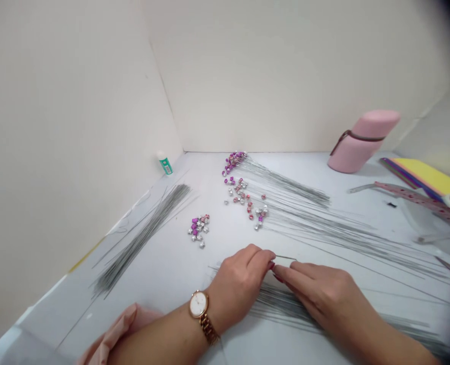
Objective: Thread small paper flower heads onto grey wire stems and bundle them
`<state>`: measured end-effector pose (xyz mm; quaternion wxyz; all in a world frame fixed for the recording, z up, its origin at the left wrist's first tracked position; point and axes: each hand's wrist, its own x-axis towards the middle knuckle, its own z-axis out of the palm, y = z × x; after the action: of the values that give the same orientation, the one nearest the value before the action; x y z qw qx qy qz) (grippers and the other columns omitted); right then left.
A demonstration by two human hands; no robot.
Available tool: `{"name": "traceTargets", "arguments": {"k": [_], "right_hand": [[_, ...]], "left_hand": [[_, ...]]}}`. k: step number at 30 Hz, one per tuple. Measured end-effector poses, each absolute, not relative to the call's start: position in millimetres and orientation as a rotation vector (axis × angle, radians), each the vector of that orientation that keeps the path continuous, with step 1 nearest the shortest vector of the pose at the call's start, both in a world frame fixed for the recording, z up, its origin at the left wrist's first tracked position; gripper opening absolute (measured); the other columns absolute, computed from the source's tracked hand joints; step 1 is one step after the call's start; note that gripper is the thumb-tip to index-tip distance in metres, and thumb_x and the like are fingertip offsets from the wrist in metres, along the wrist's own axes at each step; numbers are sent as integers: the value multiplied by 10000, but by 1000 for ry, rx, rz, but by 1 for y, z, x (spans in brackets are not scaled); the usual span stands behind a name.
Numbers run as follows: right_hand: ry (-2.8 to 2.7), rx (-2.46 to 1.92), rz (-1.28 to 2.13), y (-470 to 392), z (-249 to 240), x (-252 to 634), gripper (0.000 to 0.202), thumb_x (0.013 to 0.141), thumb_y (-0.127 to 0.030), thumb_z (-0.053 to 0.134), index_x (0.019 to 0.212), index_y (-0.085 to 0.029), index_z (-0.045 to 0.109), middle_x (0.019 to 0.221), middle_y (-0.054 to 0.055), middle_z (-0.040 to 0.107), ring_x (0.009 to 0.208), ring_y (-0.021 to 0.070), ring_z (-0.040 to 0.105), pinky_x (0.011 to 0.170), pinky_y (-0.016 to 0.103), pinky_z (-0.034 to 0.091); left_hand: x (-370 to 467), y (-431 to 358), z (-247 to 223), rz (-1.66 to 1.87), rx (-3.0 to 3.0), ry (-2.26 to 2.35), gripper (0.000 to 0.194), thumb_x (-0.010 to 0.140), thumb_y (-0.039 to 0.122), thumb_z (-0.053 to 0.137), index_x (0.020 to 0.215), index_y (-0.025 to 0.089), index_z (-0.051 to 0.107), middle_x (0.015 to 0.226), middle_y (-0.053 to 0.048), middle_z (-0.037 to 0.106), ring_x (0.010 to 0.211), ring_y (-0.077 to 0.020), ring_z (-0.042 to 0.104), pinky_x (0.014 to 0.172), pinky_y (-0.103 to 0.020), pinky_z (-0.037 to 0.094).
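Note:
My left hand [240, 279], with a watch [198, 304] on its wrist, pinches near the centre front. My right hand [320, 289] meets it fingertip to fingertip, also closed in a pinch. A short stretch of thin wire [286, 257] shows between the two hands; its ends are hidden by the fingers. Beneath both hands lies a bundle of grey wires [286, 304]. Just beyond them is a small pile of purple, pink and silver star-shaped beads [198, 228]. More wires with such beads at their tips [242, 190] fan out to the right.
A loose wire bundle [145, 233] lies at the left. Behind it stands a green-and-white small tube [165, 164]. At the back, a bead-tipped bunch [234, 161] rests near the wall. A pink bottle [356, 144], coloured sheets [426, 177] and a clear-framed item [418, 200] occupy the right.

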<state>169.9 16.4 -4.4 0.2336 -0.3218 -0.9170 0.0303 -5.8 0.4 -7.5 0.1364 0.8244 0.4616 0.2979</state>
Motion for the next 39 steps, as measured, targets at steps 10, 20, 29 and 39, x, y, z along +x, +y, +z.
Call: {"name": "traceTargets", "arguments": {"k": [10, 20, 29, 39], "right_hand": [[-2528, -867, 233, 13, -7, 167, 298, 886, -141, 296, 718, -181, 538, 544, -7, 520, 485, 107, 503, 478, 209, 361], [-2555, -850, 118, 18, -6, 172, 284, 884, -158, 285, 876, -194, 567, 535, -18, 524, 455, 107, 518, 444, 199, 370], [-2402, -1048, 82, 19, 6, 183, 270, 877, -142, 341, 1023, -202, 561, 557, -21, 538, 451, 95, 516, 451, 182, 375], [-2380, -961, 144, 13, 13, 175, 287, 889, -133, 320, 969, -157, 594, 540, -8, 539, 463, 96, 506, 460, 186, 350]], "left_hand": [[-7, -3, -2, 719, 2522, 1302, 210, 858, 119, 373, 1029, 142, 493, 850, -46, 558, 738, -137, 523, 653, -233, 464], [-9, -2, 0, 784, 2442, 1320, 228, 865, 129, 358, 999, 132, 542, 837, -64, 586, 754, -155, 524, 662, -255, 438], [-10, 9, 3, 1050, 860, 1033, 179, 811, 291, 516, 906, 158, 590, 700, 1, 559, 645, -88, 503, 631, -208, 421], [-1, 4, 4, 929, 496, 842, 163, 799, 235, 555, 877, 106, 617, 678, -4, 548, 566, -37, 498, 585, -159, 445]]}}
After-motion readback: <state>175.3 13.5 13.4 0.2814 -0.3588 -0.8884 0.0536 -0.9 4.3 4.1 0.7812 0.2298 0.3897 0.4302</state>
